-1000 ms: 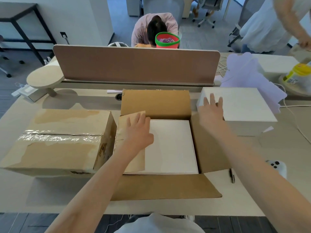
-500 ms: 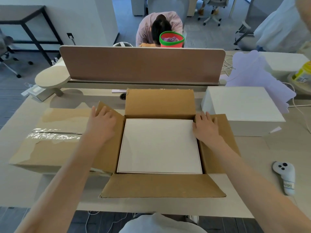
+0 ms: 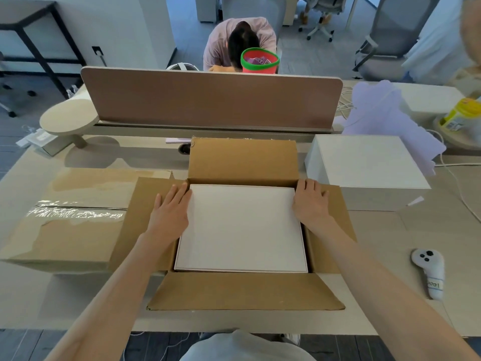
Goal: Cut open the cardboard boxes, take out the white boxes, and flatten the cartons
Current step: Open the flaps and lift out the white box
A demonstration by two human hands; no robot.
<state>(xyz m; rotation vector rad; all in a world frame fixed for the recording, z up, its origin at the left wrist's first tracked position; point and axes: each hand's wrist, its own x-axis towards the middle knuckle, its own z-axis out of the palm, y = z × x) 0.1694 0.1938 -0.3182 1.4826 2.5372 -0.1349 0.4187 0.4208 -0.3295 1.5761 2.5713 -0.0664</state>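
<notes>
An open cardboard box sits in front of me with all its flaps spread out. Inside lies a white box, its lid showing. My left hand rests flat at the white box's left edge, over the left flap, fingers straight. My right hand lies at the right edge, fingers reaching down between white box and carton wall. A second cardboard box, still taped, stands to the left, partly under the left flap. Another white box stands on the desk at the right.
A brown divider panel runs along the desk's far side, with a person bent over behind it. A white controller lies at the right, near cables. Lilac paper and a yellow-lidded tub are at the far right.
My left hand pushed the left flap outward and flat, then came back to the white box's left edge. My right hand moved from the flap to the white box's right edge.
</notes>
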